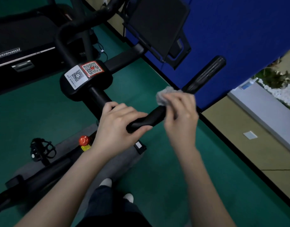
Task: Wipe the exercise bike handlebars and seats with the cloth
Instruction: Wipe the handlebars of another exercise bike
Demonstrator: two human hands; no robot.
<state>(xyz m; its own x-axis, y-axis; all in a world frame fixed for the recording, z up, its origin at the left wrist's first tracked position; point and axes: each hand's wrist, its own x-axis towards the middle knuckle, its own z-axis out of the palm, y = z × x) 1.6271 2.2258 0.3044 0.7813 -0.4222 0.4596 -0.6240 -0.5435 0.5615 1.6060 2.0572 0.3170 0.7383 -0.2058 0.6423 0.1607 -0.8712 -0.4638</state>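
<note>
Grey cloth is bunched in my right hand, which curls round it and presses it onto the black handlebar. My left hand wraps the same bar just beside it. Another black grip angles up past the cloth toward the blue wall (my right fingers are blurred, so their exact hold is unclear), and two QR stickers sit on the centre pad.
</note>
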